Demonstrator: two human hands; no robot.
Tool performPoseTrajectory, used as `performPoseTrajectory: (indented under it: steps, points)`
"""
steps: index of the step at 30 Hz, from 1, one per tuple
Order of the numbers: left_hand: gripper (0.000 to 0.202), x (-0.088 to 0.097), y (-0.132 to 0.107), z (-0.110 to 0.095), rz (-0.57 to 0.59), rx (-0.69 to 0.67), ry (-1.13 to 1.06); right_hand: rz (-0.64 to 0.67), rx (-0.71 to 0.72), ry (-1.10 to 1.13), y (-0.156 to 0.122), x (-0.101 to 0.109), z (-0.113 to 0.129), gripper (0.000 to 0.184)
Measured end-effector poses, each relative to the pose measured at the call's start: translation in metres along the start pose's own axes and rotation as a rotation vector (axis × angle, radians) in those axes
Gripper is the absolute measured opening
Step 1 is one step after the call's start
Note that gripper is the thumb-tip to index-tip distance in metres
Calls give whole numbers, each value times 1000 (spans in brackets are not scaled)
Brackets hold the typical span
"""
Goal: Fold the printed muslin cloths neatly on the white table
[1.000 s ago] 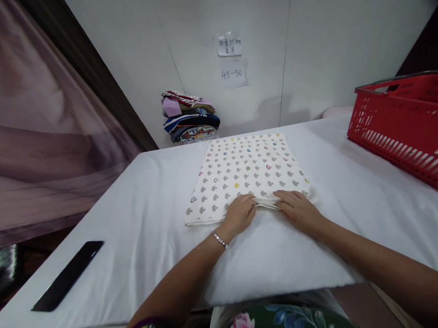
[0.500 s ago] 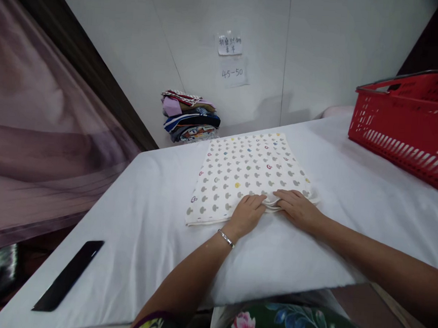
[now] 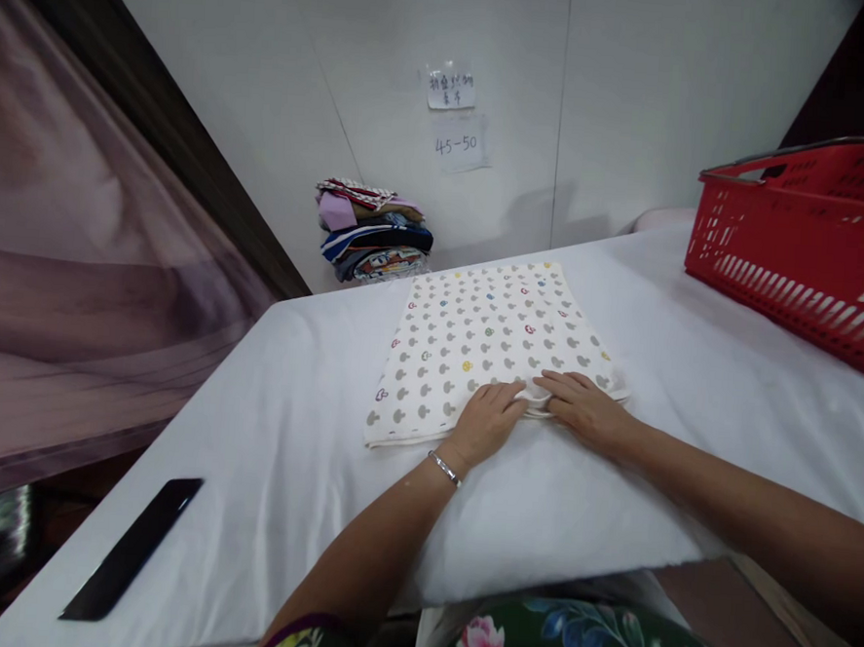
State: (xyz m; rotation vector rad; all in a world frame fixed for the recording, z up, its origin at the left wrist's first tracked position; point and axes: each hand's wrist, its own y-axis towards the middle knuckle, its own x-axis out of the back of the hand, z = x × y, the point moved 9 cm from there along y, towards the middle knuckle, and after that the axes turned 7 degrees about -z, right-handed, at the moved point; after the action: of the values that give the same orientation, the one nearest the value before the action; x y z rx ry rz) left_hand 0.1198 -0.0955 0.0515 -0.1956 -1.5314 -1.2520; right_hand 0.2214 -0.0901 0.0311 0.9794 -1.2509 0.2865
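A folded white cloth (image 3: pixel 475 331), printed with grey and coloured mushroom shapes, lies on the white-covered table. Both my hands are at its near edge, a short gap apart. My left hand (image 3: pixel 489 420), with a silver bracelet at the wrist, has its fingers over the top and its thumb at the edge, closed on the fabric. On the other side of the gap, my right hand (image 3: pixel 584 408) grips the same edge with fingers on top and thumb low. Between them the layered edge bunches up a little. The fingers partly cover what they pinch.
A red plastic basket (image 3: pixel 795 248) stands at the right. Behind the table's far edge is a stack of folded fabrics (image 3: pixel 375 232) by the wall. A dark flat object (image 3: pixel 132 549) rests at the left front. A pinkish curtain (image 3: pixel 100 245) hangs at the left.
Hardly anything differs. My hands keep to the near edge of the cloth, and the bunched layers between them look slightly flatter.
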Motion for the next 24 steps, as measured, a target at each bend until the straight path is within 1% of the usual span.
performPoseTrajectory:
  steps: [3,6,13,17,21,24]
  points:
    - [19,-3,-1,-1,16,-14,-9,-15,-8,1,0,1,-1,21]
    - [18,-4,-2,0,8,-18,-12,-46,-1,-7,-1,3,0,21]
    - [16,-4,-3,5,25,44,-63,-138,58,-52,-6,19,7,22]
    - [16,-2,-2,0,50,8,-72,-151,95,-71,-7,27,12,21]
    - [18,5,-1,-5,6,-30,-47,-214,77,-129,-6,39,17,20]
    - [19,6,-1,-6,1,-41,-33,-217,64,-135,-3,43,20,22]
